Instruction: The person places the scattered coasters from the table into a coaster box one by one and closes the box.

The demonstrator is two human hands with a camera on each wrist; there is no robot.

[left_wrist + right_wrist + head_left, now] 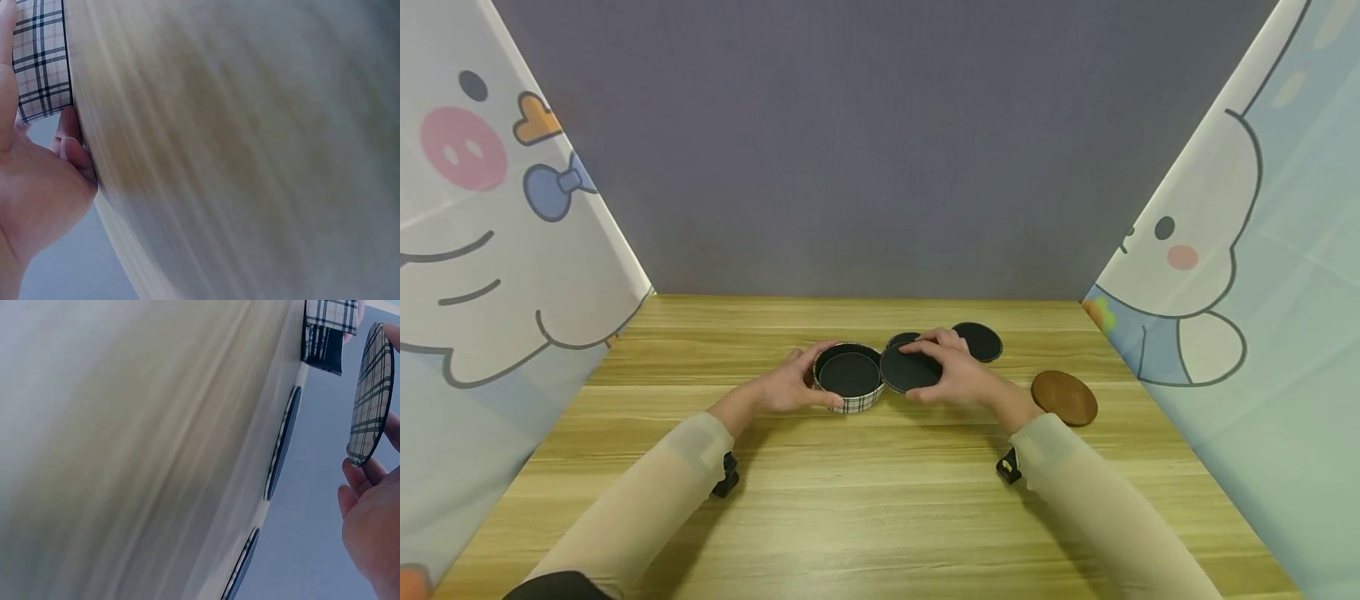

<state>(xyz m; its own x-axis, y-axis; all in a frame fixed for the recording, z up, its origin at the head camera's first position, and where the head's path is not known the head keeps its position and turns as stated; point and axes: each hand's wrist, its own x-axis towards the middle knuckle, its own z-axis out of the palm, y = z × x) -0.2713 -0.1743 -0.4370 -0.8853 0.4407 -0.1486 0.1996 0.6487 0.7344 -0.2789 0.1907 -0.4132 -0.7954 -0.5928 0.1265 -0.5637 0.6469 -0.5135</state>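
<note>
My left hand (786, 385) grips a round open box (861, 406) with a black inside and a plaid outer wall, thumb at the front and fingers round the far side. In the left wrist view the plaid wall (42, 59) stands by the palm. Just to the right, my right hand (953, 372) pinches a thin round disc (906, 371) by its edges. Its black face is up and overlaps the box's right rim in the head view. The right wrist view shows its plaid underside (373, 394), held above the table.
Behind the right hand, a small dark round thing (902, 338) is partly hidden. Farther right lies a black disc (977, 342) on the wooden table (880, 500). A brown disc (1064, 397) lies beside the right wrist. A grey panel (865, 167) rises behind.
</note>
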